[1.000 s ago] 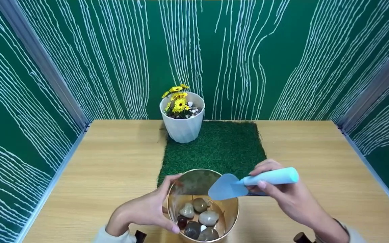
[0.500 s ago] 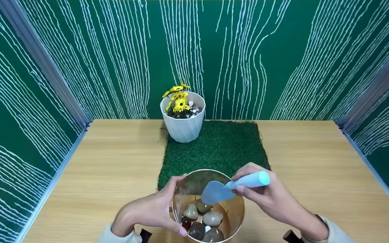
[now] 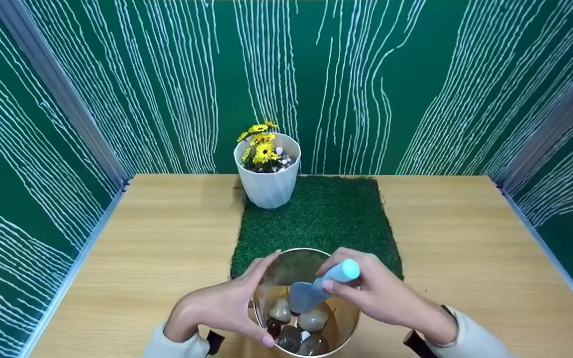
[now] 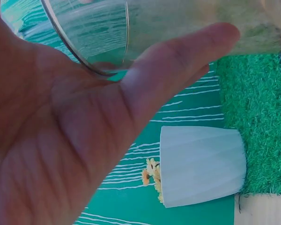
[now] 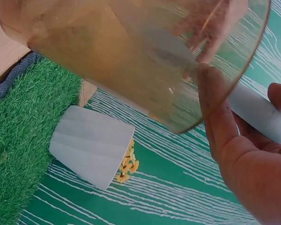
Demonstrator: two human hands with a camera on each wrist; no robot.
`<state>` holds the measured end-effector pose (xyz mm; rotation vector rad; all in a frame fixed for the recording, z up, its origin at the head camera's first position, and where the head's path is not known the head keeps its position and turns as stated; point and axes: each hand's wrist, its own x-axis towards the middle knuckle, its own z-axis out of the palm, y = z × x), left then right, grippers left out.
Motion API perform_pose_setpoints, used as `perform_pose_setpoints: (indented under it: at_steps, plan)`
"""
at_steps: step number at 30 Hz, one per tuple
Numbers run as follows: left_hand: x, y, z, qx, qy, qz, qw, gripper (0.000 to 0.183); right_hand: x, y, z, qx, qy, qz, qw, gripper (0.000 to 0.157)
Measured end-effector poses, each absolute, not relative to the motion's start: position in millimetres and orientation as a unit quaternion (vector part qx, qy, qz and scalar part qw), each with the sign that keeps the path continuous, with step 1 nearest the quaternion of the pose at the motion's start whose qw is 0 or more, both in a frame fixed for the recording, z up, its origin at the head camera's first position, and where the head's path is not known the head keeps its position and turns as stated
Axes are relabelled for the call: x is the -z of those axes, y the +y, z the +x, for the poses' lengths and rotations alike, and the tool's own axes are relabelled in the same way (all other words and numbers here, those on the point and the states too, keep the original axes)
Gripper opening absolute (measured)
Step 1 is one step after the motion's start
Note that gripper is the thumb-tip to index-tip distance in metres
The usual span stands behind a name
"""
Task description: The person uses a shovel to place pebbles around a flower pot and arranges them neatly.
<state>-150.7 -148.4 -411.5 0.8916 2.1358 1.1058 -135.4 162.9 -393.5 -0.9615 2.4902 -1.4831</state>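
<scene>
An amber-tinted glass vase (image 3: 344, 325) stands close in front of the person. My left hand (image 3: 217, 307) holds its left side, thumb near the front of the rim and fingers at the far side. Several smooth stones (image 3: 312, 320), a small white stone (image 3: 305, 335) and a dark red ball (image 3: 273, 327) lie at the bottom. With curled fingers my right hand (image 3: 378, 293) grips a small trowel by its light blue handle (image 5: 257, 112). The trowel's blue-grey blade (image 3: 302, 298) points down inside the vase, overlapping the stones; its tip is hard to make out.
Behind the vase lies an artificial grass mat (image 3: 336, 219) on a wooden table (image 3: 167, 238). A white flowerpot (image 3: 269, 189) with yellow flowers (image 3: 263, 152) and pebbles stands at the mat's far left corner. Green walls (image 3: 366, 74) with white lines enclose the table.
My right hand has brought the trowel leftward and down, from over the right side of the rim into the vase. The vase and my left hand have shifted slightly right.
</scene>
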Motion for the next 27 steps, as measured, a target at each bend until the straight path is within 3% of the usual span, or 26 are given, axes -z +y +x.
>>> perform_pose_setpoints:
  at_steps: [8, 27]
  plan:
    - [415.4, -152.6, -160.6, -0.429, 0.772, 0.373, 0.283, 0.131, 397.9, 149.0, -139.1, 0.468, 0.829, -0.301, 0.059, 0.017]
    - [416.1, -152.0, -164.7, -0.436, 0.771, 0.368, 0.283, 0.127, 398.7, 132.2, -143.7, 0.446, 0.853, -0.261, 0.068, 0.015]
